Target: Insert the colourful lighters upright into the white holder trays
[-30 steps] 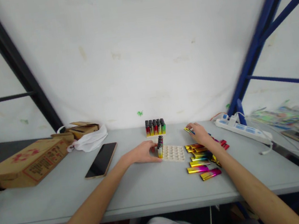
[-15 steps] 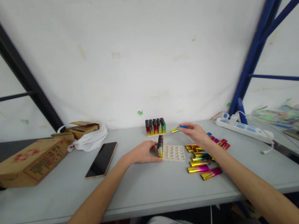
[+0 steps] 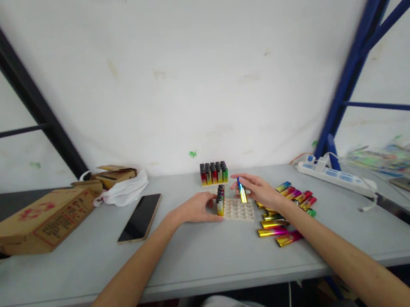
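Observation:
A white tray with round holes (image 3: 240, 211) lies on the grey table (image 3: 204, 255); several lighters (image 3: 220, 201) stand in its left column. My left hand (image 3: 196, 208) rests against the tray's left edge, fingers curled beside those lighters. My right hand (image 3: 256, 189) pinches a yellow-and-blue lighter (image 3: 241, 193), held upright just over the tray's far side. Loose shiny lighters (image 3: 280, 224) lie in a heap right of the tray, partly under my right forearm.
A full block of standing lighters (image 3: 213, 173) sits behind the tray. A phone (image 3: 140, 217), a cardboard box (image 3: 37, 221) and a white bag (image 3: 123, 192) lie to the left. A white power strip (image 3: 333, 178) lies at the right.
My right hand lifted a lighter from the far side of the pile, carried it left and turned it upright over the tray. My left hand has stayed at the tray.

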### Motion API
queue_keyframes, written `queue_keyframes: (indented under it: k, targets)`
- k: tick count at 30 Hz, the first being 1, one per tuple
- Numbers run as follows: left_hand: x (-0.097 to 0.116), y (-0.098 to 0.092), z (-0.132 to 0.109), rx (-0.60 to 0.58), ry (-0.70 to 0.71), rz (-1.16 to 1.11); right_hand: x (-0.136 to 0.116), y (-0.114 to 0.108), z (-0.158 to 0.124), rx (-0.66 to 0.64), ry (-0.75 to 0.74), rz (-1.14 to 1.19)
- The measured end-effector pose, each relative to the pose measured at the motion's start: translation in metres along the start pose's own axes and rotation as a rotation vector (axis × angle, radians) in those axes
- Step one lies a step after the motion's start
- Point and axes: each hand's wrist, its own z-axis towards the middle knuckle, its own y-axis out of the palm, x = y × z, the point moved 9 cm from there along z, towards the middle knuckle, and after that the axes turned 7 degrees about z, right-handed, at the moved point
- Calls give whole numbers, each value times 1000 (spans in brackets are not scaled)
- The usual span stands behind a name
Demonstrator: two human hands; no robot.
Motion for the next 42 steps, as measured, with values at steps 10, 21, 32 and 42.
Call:
queue_keyframes:
  k: [10,21,32,42]
  targets:
    - [2,-1,-1,-5,12,-28,-6,13,4,-30,-151,-279]
    - [-5,3,1,-11,-11,34,19,20,5,-60,33,-24]
    - [-2,2,0,-20,-26,7,31,10,8,43,125,-194]
    - [1,0,-1,-27,-35,34,19,4,7,154,22,-340]
